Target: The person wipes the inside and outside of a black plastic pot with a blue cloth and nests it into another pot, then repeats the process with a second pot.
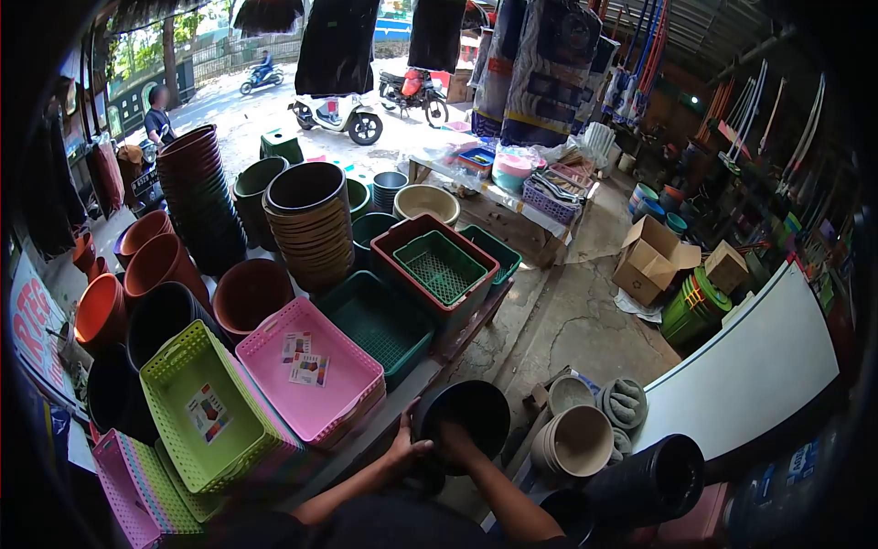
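Black pot (468, 412) lifted just right of pink basket (311, 371), not yet set down. Left hand (407, 448) fingers clasp rim; right hand (455, 437) inside pot, fingers hidden.

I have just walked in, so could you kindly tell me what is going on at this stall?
A person stands at a display table of plastic baskets and pots, holding a black pot. The left hand grips its rim; the right hand reaches inside it. Beside it lie a pink basket and a lime green basket. Beige pots sit stacked on the floor to the right.
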The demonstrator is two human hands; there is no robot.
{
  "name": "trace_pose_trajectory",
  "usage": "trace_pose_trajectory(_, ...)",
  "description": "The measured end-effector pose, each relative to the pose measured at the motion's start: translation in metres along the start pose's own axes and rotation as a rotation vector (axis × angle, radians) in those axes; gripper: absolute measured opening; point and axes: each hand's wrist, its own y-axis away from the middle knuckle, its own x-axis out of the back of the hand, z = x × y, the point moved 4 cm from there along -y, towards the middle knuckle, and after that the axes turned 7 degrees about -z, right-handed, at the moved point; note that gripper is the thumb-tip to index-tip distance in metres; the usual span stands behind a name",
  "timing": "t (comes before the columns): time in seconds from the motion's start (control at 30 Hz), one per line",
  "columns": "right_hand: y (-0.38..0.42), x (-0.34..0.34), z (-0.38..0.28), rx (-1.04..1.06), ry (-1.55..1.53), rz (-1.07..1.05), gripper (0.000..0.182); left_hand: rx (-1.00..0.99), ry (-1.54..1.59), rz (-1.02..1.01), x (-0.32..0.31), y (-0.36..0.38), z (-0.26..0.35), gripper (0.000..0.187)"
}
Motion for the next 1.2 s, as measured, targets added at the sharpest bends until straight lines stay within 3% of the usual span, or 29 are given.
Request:
trace_pose_trajectory(0.13, 0.007, 0.015, -0.017, 0.163, -0.158, -0.068, 0.025, 0.035, 0.027, 0.017, 0.004, -0.001, 0.022, 0.116)
trace_pose_trajectory(0.2, 0.02, 0.023, -0.011, -0.103, 0.424, -0.576, 0.027, 0.038, -0.153, -0.019, 0.014, -0.001, 0.016, 0.114)
trace_pose_trajectory(0.33, 0.015, 0.048, 0.01, -0.241, 0.582, -0.528, 0.033, 0.094, -0.095, -0.036, -0.004, -0.001, 0.016, 0.112)
trace_pose_trajectory(0.43, 0.014, 0.046, 0.004, -0.179, 0.348, -0.358, 0.031, 0.105, 0.01, -0.058, -0.013, -0.008, 0.022, 0.11)
trace_pose_trajectory(0.5, 0.013, 0.051, -0.022, 0.303, 0.149, -0.157, 0.026, 0.122, 0.114, -0.006, -0.013, -0.01, 0.027, 0.109)
trace_pose_trajectory(0.53, 0.016, 0.057, -0.022, 0.3, 0.153, -0.154, 0.026, 0.079, 0.041, -0.029, -0.006, -0.012, 0.026, 0.11)
trace_pose_trajectory(0.6, 0.033, 0.067, -0.01, -0.204, 0.528, -0.758, 0.03, 0.109, -0.036, -0.073, 0.001, -0.013, 0.018, 0.111)
trace_pose_trajectory(0.63, 0.042, 0.048, 0.02, -0.219, 0.52, -0.759, 0.03, 0.145, -0.116, -0.116, 0.001, -0.011, 0.011, 0.112)
trace_pose_trajectory(0.7, 0.052, 0.014, 0.089, -0.143, 1.277, -0.364, 0.03, 0.161, -0.055, -0.11, -0.007, -0.015, 0.01, 0.112)
trace_pose_trajectory(0.73, 0.056, 0.031, 0.071, -0.155, 1.276, -0.37, 0.03, 0.168, 0.0, -0.088, -0.01, -0.017, 0.01, 0.112)
trace_pose_trajectory(0.8, 0.054, 0.089, -0.006, -0.273, 0.797, -0.462, 0.036, 0.106, -0.037, -0.087, -0.012, -0.026, 0.014, 0.112)
trace_pose_trajectory(0.83, 0.056, 0.089, -0.017, -0.274, 0.802, -0.466, 0.036, 0.038, -0.078, -0.077, -0.013, -0.029, 0.016, 0.111)
trace_pose_trajectory(0.9, 0.059, 0.067, -0.03, -0.276, 0.339, -0.67, 0.051, 0.026, -0.081, -0.071, -0.02, -0.026, 0.018, 0.106)
trace_pose_trajectory(0.93, 0.06, 0.054, -0.031, -0.275, 0.345, -0.672, 0.051, 0.027, -0.063, -0.095, -0.025, -0.021, 0.014, 0.105)
trace_pose_trajectory(1.0, 0.063, 0.039, -0.021, -0.699, -0.985, -0.112, 0.069, 0.035, 0.041, -0.09, -0.036, -0.01, 0.013, 0.106)
trace_pose_trajectory(1.2, 0.058, 0.068, -0.047, -0.649, -1.223, 0.225, 0.06, 0.024, 0.142, -0.081, -0.052, -0.013, 0.022, 0.108)
